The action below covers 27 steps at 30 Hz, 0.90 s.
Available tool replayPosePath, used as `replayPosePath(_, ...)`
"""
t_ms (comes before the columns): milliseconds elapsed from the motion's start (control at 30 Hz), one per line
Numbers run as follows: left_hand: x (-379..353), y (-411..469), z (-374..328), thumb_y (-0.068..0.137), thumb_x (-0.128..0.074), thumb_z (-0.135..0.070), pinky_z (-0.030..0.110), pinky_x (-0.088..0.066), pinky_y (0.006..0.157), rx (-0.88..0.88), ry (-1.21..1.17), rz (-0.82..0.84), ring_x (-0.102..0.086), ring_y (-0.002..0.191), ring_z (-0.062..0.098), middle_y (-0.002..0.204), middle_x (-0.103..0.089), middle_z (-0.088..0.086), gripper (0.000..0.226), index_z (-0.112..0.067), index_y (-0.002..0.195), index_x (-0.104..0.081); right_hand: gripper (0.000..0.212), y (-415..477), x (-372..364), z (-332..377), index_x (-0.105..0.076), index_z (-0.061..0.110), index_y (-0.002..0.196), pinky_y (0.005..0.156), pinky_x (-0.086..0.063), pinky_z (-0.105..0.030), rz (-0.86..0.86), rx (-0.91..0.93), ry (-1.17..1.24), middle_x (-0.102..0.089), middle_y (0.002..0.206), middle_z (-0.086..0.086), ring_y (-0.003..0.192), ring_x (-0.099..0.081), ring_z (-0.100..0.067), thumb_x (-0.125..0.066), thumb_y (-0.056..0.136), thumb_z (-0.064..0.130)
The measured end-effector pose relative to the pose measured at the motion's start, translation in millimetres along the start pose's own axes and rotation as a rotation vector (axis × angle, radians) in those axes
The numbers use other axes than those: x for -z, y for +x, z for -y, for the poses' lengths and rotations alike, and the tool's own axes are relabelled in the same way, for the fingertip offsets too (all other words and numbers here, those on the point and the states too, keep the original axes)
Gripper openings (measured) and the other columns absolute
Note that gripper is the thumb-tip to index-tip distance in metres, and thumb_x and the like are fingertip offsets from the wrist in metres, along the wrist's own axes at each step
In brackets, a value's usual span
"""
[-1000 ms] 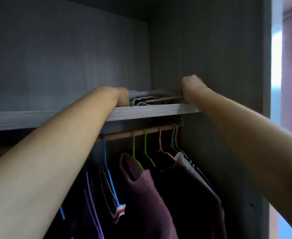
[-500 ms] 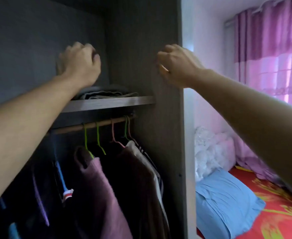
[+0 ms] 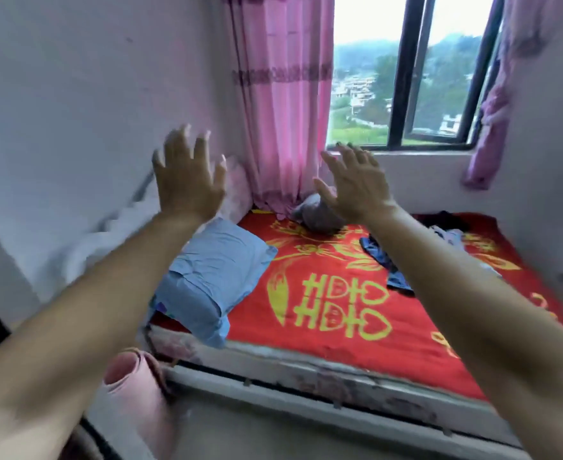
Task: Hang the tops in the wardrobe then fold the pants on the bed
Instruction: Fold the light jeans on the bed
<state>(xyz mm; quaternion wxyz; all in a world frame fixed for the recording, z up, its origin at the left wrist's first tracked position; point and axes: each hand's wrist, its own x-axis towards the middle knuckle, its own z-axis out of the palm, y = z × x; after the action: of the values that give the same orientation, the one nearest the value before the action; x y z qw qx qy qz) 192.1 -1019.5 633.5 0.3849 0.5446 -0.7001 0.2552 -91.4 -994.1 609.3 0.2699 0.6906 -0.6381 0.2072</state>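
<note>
Bedroom tally: one bed (image 3: 340,353); one blue pillow (image 3: 213,270); one grey bundle (image 3: 316,215); two pink curtains (image 3: 283,94); one window (image 3: 406,71); one pink roll (image 3: 134,386); two hands: left hand (image 3: 187,184), right hand (image 3: 356,187).

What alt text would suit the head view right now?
The left hand and right hand are raised, open and empty, before a bed covered by a red blanket. A blue pillow lies left; loose clothes lie farther right.

Yellow 囍 (image 3: 343,307) on red bedspread (image 3: 416,356)

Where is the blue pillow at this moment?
In the head view, the pillow lies on the left end of the red blanket, below the left hand in the picture, beside the wall.
</note>
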Motion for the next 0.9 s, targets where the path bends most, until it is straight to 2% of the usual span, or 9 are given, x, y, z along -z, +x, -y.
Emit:
replayPosePath(133,-106.7,-32.7,-110.7,0.095,-0.037,-0.046,0.059,-0.024,0.111,-0.081,-0.104,0.259,-0.029,0.141,0.038,0.154,-0.032,0.021,0.061,-0.012,0.145,-0.041,0.071,-55.7,-46.1,-113.5,-0.030,0.019,0.154,0.117,-0.025,-0.052,0.130,-0.157,-0.107,-0.031,0.157,-0.020,0.145,-0.029,-0.037,-0.036,0.097,0.061)
replayPosePath(300,-196.1,-28.5,-212.4,0.094,-0.041,-0.046,0.061,-0.025,0.110,-0.302,-0.205,0.302,-0.033,0.139,0.037,0.152,-0.035,0.019,0.058,-0.016,0.144,-0.042,0.071,-83.2,-83.3,-219.3,-0.036,0.016,0.151,0.114,-0.029,-0.054,0.167,-0.323,-0.179,-0.036,0.153,-0.024,0.141,-0.035,-0.041,-0.046,0.095,0.058)
replayPosePath(400,-248.5,-26.5,-249.1,0.095,-0.041,-0.046,0.061,-0.026,0.110,-0.330,-0.307,0.310,-0.032,0.139,0.036,0.152,-0.035,0.019,0.058,-0.016,0.144,-0.042,0.071,-96.0,-113.3,-257.0,-0.035,0.017,0.152,0.114,-0.027,-0.053,0.209,-0.392,-0.198,-0.035,0.154,-0.023,0.142,-0.034,-0.039,-0.048,0.094,0.056)
replayPosePath(467,-293.1,-33.4,-273.0,0.095,-0.038,-0.047,0.060,-0.026,0.110,-0.327,-0.376,0.372,-0.031,0.141,0.036,0.153,-0.034,0.018,0.059,-0.016,0.145,-0.041,0.071,-111.1,-143.6,-281.7,-0.034,0.019,0.153,0.115,-0.027,-0.052,0.273,-0.463,-0.214,-0.034,0.155,-0.022,0.143,-0.034,-0.038,-0.050,0.093,0.056)
replayPosePath(633,-392.9,-64.6,-320.0,0.098,-0.033,-0.052,0.059,-0.024,0.112,-0.385,-0.417,0.668,-0.024,0.145,0.036,0.157,-0.025,0.017,0.063,-0.019,0.151,-0.030,0.077,-165.4,-213.2,-330.2,-0.036,0.021,0.152,0.114,-0.032,-0.052,0.558,-0.622,-0.287,-0.035,0.155,-0.022,0.141,-0.038,-0.038,-0.050,0.088,0.062)
replayPosePath(767,-451.7,-68.6,-369.2,0.098,-0.031,-0.056,0.056,-0.016,0.117,-0.490,-0.389,0.817,-0.009,0.149,0.033,0.163,-0.007,0.014,0.070,-0.022,0.156,-0.012,0.080,-193.1,-234.5,-373.8,-0.026,0.023,0.156,0.116,-0.026,-0.047,0.647,-0.771,-0.321,-0.028,0.159,-0.019,0.145,-0.031,-0.034,-0.050,0.090,0.063)
replayPosePath(900,-495.5,-71.7,-432.6,0.099,-0.025,-0.057,0.058,-0.016,0.116,-0.587,-0.392,0.900,-0.001,0.151,0.031,0.165,0.004,0.008,0.069,-0.026,0.157,-0.005,0.079,-220.7,-248.7,-425.0,-0.023,0.024,0.157,0.117,-0.028,-0.048,0.653,-0.867,-0.338,-0.027,0.159,-0.019,0.145,-0.030,-0.034,-0.047,0.091,0.063)
